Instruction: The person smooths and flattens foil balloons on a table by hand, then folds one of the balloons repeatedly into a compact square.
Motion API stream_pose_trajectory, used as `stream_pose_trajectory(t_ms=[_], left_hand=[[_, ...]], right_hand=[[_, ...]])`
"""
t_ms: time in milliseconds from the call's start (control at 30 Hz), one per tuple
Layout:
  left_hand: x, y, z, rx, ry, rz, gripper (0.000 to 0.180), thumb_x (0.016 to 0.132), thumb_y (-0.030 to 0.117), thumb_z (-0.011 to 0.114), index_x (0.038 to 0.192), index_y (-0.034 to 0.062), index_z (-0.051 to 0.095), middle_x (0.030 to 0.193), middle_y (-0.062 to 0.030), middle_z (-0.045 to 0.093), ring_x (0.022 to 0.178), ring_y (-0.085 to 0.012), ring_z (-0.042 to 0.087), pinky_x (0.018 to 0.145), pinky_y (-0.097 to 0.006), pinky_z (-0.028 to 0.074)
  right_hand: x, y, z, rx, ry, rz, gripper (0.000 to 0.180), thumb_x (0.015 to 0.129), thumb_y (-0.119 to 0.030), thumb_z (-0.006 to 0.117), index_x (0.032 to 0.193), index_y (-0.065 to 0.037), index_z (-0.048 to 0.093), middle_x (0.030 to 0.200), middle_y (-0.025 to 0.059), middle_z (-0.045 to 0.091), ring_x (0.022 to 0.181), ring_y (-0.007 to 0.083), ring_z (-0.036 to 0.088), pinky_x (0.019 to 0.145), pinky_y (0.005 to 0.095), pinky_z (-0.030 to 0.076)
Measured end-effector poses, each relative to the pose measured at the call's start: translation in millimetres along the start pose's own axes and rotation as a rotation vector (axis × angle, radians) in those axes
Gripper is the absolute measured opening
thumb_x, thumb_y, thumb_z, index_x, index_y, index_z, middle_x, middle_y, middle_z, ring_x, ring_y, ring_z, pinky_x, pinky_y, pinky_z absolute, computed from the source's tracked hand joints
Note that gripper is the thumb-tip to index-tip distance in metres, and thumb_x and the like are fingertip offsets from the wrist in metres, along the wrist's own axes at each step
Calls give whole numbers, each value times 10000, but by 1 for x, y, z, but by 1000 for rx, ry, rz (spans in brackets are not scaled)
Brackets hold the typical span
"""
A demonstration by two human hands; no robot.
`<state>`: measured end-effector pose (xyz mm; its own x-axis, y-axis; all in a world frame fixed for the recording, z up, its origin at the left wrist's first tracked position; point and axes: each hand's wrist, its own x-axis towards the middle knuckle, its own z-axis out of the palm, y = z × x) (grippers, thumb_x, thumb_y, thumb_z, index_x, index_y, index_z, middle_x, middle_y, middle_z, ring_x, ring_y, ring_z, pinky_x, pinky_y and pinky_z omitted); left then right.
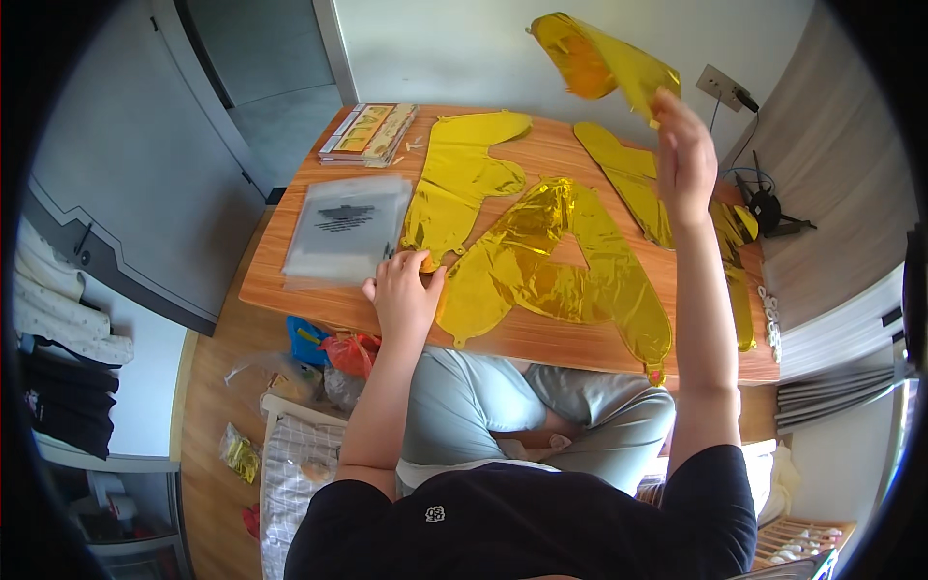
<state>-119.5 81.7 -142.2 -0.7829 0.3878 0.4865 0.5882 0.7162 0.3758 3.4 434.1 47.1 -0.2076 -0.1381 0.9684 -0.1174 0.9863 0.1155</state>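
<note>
My right hand (pixel 686 159) is raised above the far right part of the table, its fingers pinching the edge of a flat, partly folded gold foil balloon (pixel 628 70). My left hand (pixel 401 295) lies at the table's left front, its curled fingers on the lower end of a flat gold foil balloon with a rounded side arm (pixel 459 179). Beside that lies a creased, letter-shaped gold balloon (pixel 541 251) with a hole in its middle. More flat gold foil (pixel 628 174) lies at the right, partly hidden behind my right forearm.
Clear plastic sleeves (pixel 343 227) are stacked at the table's left, with a pile of printed packets (pixel 367 133) behind them. A power socket (pixel 723 89) and a black device (pixel 768 208) are at the right. Bags (pixel 350 354) sit on the floor below the left front edge.
</note>
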Motion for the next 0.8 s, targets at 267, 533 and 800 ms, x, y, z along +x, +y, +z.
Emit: stream_pose_trajectory(t_ms=[267, 533, 800], left_hand=[[1, -3, 0, -118, -10, -78, 616, 907, 349, 782, 1431, 143, 531, 1228, -60, 686, 1183, -254, 618, 993, -528, 338], [-61, -63, -14, -640, 384, 268, 399, 977, -13, 593, 1361, -20, 482, 1337, -171, 562, 1241, -255, 547, 1109, -399, 416], [-148, -163, -46, -675, 378, -221, 343, 1007, 20, 624, 1336, 15, 527, 1270, -98, 590, 1122, -174, 582, 997, -328, 448]], right_hand=[[-85, -80, -55, 183, -523, 64, 228, 875, 82, 662, 1073, -25, 623, 1190, 192, 728, 1055, 367, 717, 898, 432, 563], [-166, -157, -91, 296, -880, 402, 284, 893, 8, 684, 1172, -28, 648, 1205, 157, 726, 1103, 370, 693, 950, 458, 535], [-172, -191, -99, 349, -1020, 379, 468, 1049, -417, 565, 1314, -44, 663, 1375, 127, 667, 1320, 355, 578, 1103, 483, 408]])
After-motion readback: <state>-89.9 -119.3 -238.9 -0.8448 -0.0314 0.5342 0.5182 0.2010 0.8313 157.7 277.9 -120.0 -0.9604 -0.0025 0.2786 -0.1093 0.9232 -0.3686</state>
